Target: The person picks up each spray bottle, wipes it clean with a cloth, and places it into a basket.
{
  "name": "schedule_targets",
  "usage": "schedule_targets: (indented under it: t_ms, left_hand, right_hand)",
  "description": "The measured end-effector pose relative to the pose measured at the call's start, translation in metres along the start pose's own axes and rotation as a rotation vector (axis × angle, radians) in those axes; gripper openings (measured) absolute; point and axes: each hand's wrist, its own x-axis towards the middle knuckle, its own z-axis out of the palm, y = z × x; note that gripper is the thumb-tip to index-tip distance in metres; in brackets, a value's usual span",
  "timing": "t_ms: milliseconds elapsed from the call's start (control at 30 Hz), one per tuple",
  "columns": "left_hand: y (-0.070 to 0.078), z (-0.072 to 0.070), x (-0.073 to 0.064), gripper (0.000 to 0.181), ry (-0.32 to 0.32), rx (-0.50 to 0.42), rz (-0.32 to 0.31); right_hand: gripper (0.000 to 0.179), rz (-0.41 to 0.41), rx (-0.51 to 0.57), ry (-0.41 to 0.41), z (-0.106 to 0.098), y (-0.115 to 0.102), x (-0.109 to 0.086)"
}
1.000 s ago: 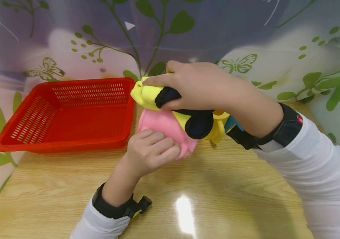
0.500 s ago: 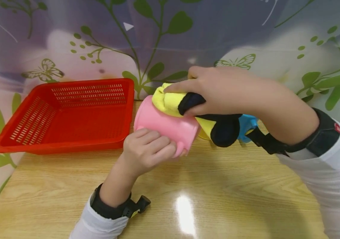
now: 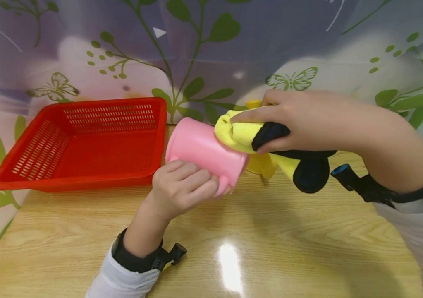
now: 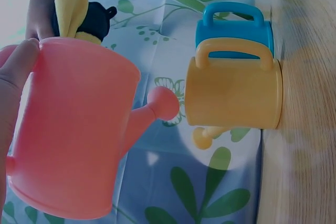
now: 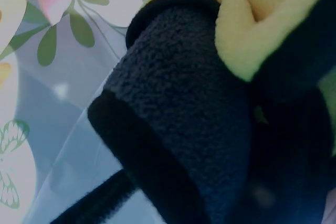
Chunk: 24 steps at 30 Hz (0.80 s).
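1. A leafy, butterfly-printed backdrop (image 3: 211, 54) fills the top of the frame, and a pale wood table (image 3: 289, 252) spreads below.
2. On the left sits a red basket (image 3: 84, 183), its sides slotted.
3. Right of centre, the right hand (image 3: 293, 120) grips a bunched yellow-and-black cloth (image 3: 237, 134).
4. At centre, the left hand (image 3: 183, 186) curls its fingers on the near side of a tilted pink watering can (image 3: 209, 145).
5. The cloth overlaps the can; whether they touch, I can't tell.
6. The yellow watering can (image 4: 231, 98) partly hides the blue watering can (image 4: 231, 32) in the left wrist view.
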Motion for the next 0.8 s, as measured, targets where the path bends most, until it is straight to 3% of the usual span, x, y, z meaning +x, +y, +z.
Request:
schedule_targets:
  t_ms: [367, 800]
  left_hand:
    - [0.0, 0.001, 0.003, 0.023, 0.023, 0.006, 0.019]
    - [0.002, -0.001, 0.004, 0.022, 0.036, 0.008, 0.031]
  right_hand:
    - [0.067, 0.024, 0.009, -0.019, 0.006, 0.02, -0.02]
    - [0.064, 0.007, 0.006, -0.044, 0.0, 0.015, -0.007]
